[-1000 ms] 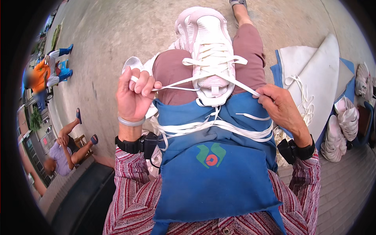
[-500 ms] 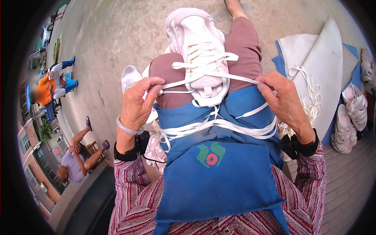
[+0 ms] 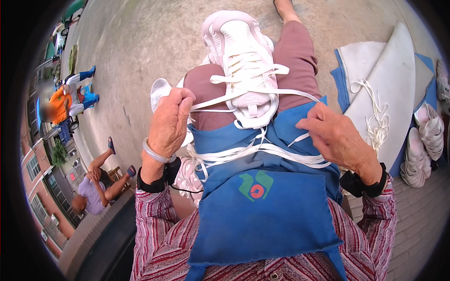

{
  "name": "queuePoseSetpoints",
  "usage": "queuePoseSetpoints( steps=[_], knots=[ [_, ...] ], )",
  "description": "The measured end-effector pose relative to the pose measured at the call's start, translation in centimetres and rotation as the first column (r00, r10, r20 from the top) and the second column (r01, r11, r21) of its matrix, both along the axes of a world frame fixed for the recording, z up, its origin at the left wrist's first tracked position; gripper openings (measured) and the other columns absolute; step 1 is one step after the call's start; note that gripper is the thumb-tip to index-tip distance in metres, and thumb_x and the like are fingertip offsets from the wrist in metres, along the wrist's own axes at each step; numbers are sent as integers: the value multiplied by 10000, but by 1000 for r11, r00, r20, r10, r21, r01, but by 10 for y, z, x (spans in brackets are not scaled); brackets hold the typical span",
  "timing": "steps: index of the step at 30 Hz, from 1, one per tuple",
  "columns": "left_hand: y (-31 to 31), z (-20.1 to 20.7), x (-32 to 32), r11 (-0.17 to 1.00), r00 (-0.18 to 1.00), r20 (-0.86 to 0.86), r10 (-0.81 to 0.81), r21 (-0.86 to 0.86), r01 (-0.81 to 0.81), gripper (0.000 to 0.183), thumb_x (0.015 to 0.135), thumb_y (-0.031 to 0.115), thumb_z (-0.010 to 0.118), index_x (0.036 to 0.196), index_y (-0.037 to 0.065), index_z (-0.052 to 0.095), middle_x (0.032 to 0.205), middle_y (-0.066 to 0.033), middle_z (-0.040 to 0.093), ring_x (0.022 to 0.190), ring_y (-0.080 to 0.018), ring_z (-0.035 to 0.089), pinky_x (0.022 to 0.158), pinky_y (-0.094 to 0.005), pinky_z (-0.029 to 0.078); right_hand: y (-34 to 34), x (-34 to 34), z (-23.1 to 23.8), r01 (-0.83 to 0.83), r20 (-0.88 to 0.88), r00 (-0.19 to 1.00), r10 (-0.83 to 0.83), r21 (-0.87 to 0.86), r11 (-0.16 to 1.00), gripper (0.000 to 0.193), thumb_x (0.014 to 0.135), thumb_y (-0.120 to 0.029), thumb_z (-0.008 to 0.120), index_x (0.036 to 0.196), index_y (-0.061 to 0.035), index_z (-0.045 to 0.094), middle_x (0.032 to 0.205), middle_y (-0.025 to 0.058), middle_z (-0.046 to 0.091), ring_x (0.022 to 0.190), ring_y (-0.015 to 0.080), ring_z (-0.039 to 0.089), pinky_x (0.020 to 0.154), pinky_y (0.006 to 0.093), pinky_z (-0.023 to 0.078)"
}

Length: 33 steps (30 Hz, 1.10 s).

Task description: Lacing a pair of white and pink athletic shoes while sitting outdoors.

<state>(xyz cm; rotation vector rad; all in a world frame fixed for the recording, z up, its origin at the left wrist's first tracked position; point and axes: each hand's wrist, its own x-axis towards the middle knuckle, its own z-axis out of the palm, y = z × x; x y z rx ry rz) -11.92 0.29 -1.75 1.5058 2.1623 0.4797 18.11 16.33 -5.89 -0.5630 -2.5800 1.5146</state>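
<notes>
A white and pale pink sneaker (image 3: 243, 70) rests on my lap with its toe pointing away from me. White shoelaces (image 3: 251, 72) crisscross its front. My left hand (image 3: 169, 122) is closed in a pinch on the lace end that runs out to the left. My right hand (image 3: 335, 136) has its fingers curled, and the right-hand lace runs up to its knuckles; the exact grip is hidden. Beneath the shoe, a bundle of loose white laces (image 3: 262, 151) lies across my blue apron (image 3: 267, 220). One lace tip (image 3: 297, 139) shows beside my right fingers.
On the right, white sheets (image 3: 379, 93) with blue edges carry a heap of laces (image 3: 377, 119). Several pale shoes (image 3: 415, 159) stand beyond them. At the left sits a person in a lavender shirt (image 3: 93, 194); farther off is another in orange (image 3: 61, 105).
My right hand has moved slightly down and inward, and its fingers have curled in more. The left hand has turned so its knuckles face up. The shoe stays in place on my lap.
</notes>
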Motion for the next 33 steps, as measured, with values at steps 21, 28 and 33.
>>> queuePoseSetpoints(
  steps=[21,28,33],
  knots=[
    [12,17,26,979,856,514,51,-194,58,78,882,92,603,941,50,574,726,-67,591,726,-226,589,662,-342,473,0,-37,-16,-17,73,997,0,239,971,81,841,-54,595,914,-32,567,781,168,584,697,369,586,587,421,463],
    [16,17,6,930,920,-139,-367,-89,357,146,804,67,657,943,65,613,843,-82,636,840,-290,581,741,-379,468,20,-54,-16,256,-121,966,-227,348,902,82,868,-119,600,907,-47,595,749,128,611,621,287,609,546,355,477],
    [15,17,1,964,960,-93,-263,14,266,117,834,52,634,950,56,621,828,-66,648,781,-242,610,712,-336,482,20,-44,-1,335,20,942,-335,-31,942,89,854,-71,621,920,-13,637,727,83,584,580,135,508,540,279,430]
  ],
)
